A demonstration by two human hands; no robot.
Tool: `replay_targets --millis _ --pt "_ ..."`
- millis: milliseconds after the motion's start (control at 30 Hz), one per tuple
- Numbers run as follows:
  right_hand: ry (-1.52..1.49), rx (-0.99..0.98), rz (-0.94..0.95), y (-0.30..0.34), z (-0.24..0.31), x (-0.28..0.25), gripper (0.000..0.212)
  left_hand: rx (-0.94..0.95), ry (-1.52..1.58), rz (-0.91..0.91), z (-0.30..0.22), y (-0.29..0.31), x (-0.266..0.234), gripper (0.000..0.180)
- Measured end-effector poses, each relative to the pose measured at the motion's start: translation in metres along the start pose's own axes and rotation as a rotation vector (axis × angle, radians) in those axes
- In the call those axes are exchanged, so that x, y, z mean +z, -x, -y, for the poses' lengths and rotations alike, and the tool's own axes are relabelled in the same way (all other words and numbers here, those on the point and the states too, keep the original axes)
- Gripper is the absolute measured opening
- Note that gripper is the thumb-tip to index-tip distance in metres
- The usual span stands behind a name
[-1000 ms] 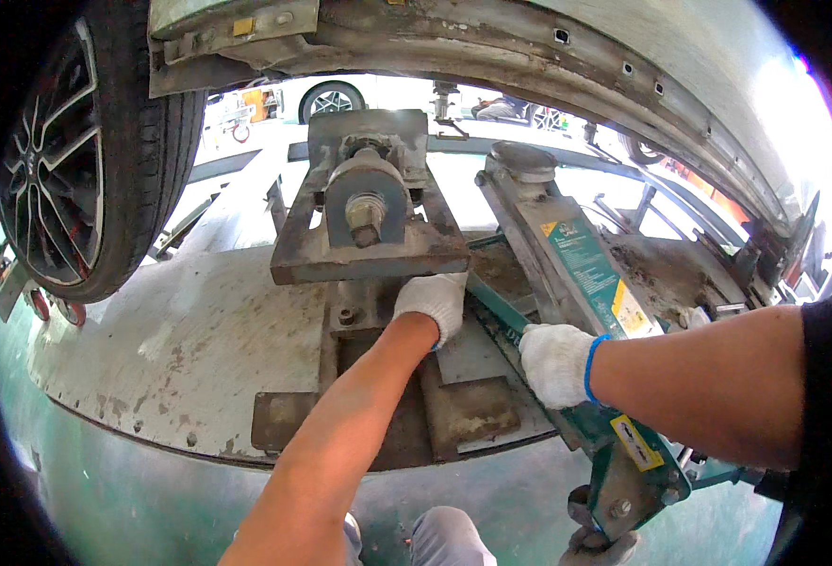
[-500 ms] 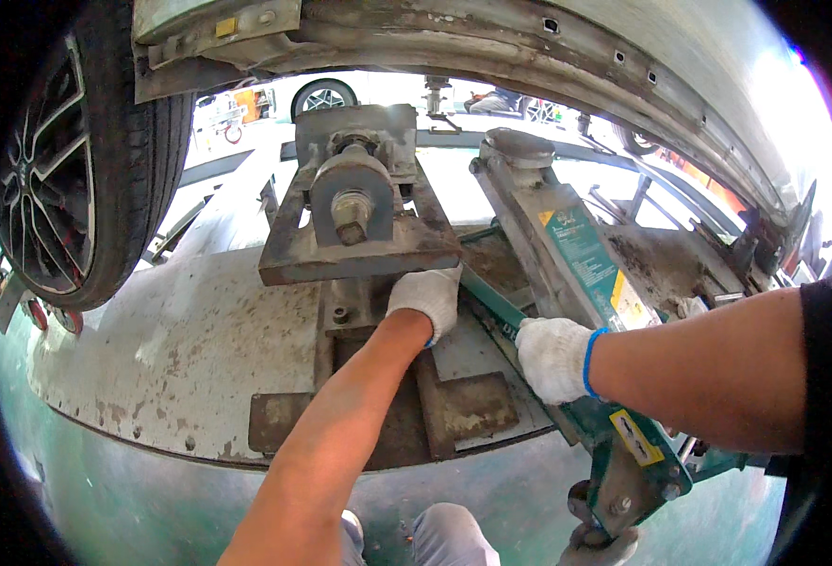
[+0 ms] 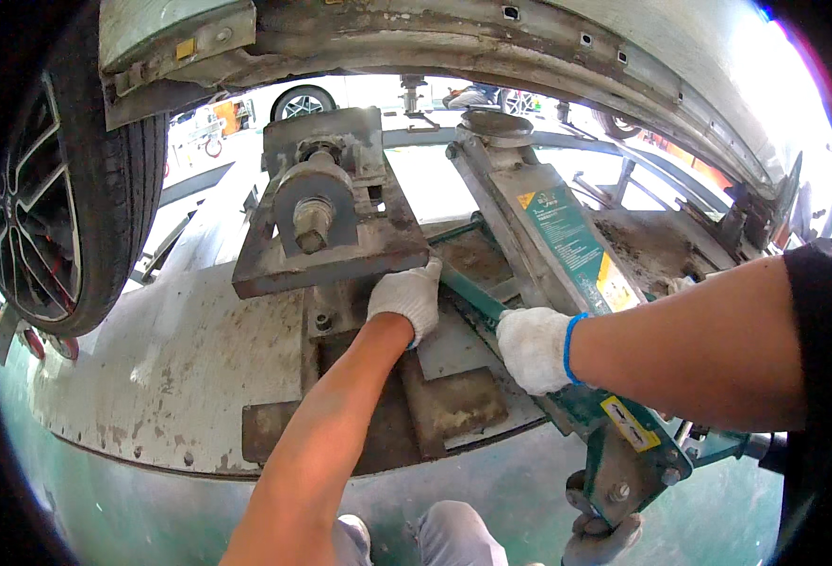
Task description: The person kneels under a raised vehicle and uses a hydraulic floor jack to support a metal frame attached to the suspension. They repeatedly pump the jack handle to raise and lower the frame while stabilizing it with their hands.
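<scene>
Apparently, the step in hand is a two-handed hold: the gloved left hand (image 3: 406,300) sits at the near right corner of the steel clamp stand (image 3: 317,203), while the right hand (image 3: 536,351) holds the green side rail (image 3: 472,297) of the floor jack (image 3: 567,231). The left fingers run in under the plate's edge, so I cannot tell whether they pinch it; the right fingers look folded around the rail. The clamp stand rises ahead and left of the left fingers; ahead of the right fingers, the jack's arm runs to its round saddle (image 3: 497,127), beneath the car sill (image 3: 416,47). The next move seems to call for both hands working together, left fingers clear of any pinch point. Compared with a second ago, clamp stand, jack and tyre (image 3: 123,198) sit farther left in view, probably from a head turn, while both hands keep their places.
</scene>
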State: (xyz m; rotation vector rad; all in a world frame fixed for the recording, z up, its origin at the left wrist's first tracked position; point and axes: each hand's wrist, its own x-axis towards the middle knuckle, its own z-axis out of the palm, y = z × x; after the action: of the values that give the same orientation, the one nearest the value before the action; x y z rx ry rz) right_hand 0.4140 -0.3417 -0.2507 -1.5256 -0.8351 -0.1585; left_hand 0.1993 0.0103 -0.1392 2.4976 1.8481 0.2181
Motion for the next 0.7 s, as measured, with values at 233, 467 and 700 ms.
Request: replay_targets --millis 233,467,700 --pt "-0.019 -0.038 -0.063 -0.002 -0.001 0.005 0.044 0.046 -0.035 -0.024 -0.008 0.008 -0.007 0.067" --pt "-0.009 -0.073 -0.105 -0.001 0.000 0.008 0.051 0.115 -0.133 -0.160 -0.001 -0.005 0.012 0.060" --pt "-0.199 0.208 -0.155 -0.005 0.017 0.011 0.053 0.239 -0.056 -0.258 0.006 -0.041 0.037 0.039"
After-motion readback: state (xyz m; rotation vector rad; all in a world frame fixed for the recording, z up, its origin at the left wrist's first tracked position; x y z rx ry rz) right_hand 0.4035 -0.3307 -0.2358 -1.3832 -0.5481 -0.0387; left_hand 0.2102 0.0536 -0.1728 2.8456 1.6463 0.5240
